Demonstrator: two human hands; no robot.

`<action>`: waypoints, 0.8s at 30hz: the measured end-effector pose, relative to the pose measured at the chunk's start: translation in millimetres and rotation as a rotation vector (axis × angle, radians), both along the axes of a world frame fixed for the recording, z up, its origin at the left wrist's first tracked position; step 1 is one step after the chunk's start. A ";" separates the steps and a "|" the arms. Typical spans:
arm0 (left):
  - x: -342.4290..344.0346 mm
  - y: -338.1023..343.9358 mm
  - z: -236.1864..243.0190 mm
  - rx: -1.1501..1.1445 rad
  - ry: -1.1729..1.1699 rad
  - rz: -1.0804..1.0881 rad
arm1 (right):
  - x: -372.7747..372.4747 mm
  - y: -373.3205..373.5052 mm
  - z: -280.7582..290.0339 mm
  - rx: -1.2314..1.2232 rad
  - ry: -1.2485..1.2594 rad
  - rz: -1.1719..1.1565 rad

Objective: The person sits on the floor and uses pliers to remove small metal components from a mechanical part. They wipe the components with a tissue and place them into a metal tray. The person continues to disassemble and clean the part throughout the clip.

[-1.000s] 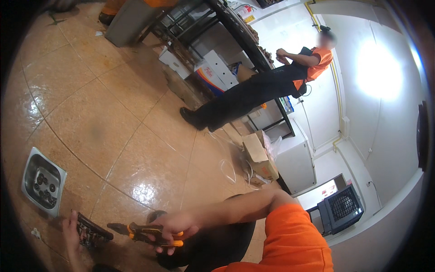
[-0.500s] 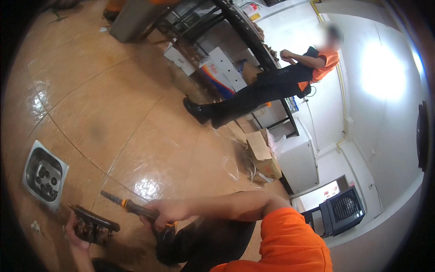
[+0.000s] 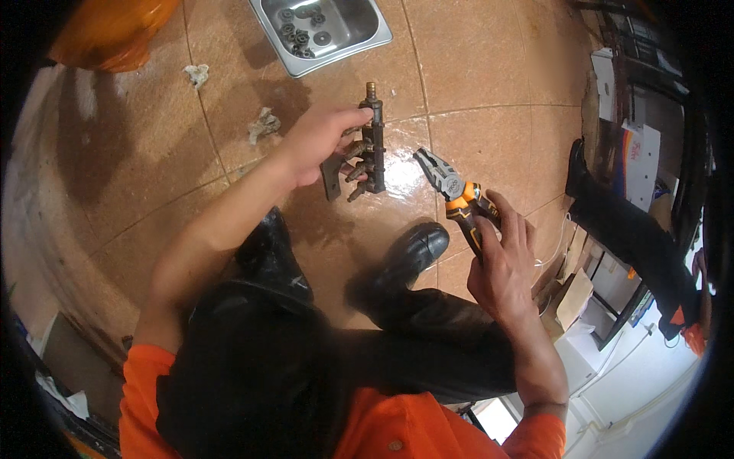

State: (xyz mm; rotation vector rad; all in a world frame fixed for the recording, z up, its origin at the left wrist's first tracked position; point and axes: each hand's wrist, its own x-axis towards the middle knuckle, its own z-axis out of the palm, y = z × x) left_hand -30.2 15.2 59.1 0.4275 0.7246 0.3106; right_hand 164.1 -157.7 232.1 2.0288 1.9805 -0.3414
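Observation:
My left hand [image 3: 317,141] is closed around a dark metal manifold [image 3: 377,157], a straight bar held upright with several short brass-coloured nozzles on its side and a threaded brass end on top. A flat dark plate [image 3: 331,177] shows beneath the fingers; whether it joins the bar I cannot tell. To the right, my right hand [image 3: 505,260] grips combination pliers [image 3: 453,187] by their black and orange handles. The steel jaws point up and left toward the manifold, apart from it.
A steel pan [image 3: 380,37] holding several dark round parts sits on the tiled floor beyond my hands. Crumpled tissue [image 3: 264,125] lies left of it. My black boots [image 3: 417,249] are below; at right stand a person's leg [image 3: 627,229] and an open cardboard box [image 3: 573,300].
My view has swung down and right, so the pan now appears at the top. The manifold is now upright, and the pliers point up-left beside it. Both hands keep their hold.

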 end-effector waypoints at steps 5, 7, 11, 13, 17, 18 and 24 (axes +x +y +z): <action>8.7 -18.4 18.3 0.210 0.079 0.060 | -0.2 -2.5 3.8 0.000 -0.068 0.054; 11.7 -17.5 22.3 0.321 0.110 0.025 | 1.7 0.5 4.6 0.039 -0.121 0.080; 9.3 -15.4 23.0 0.547 0.163 -0.065 | 2.9 4.5 8.0 0.034 -0.169 0.109; 6.8 -16.8 23.8 0.611 0.197 -0.085 | 1.7 6.9 9.9 0.009 -0.179 0.131; 6.8 -16.2 31.3 0.694 0.203 -0.112 | 4.3 8.2 16.3 -0.220 0.341 -0.252; 5.9 -16.6 31.7 0.712 0.199 -0.105 | 11.7 8.2 15.5 -0.280 0.526 -0.345; 0.9 -12.3 32.7 0.813 0.217 -0.079 | 17.3 14.7 17.6 -0.411 0.747 -0.368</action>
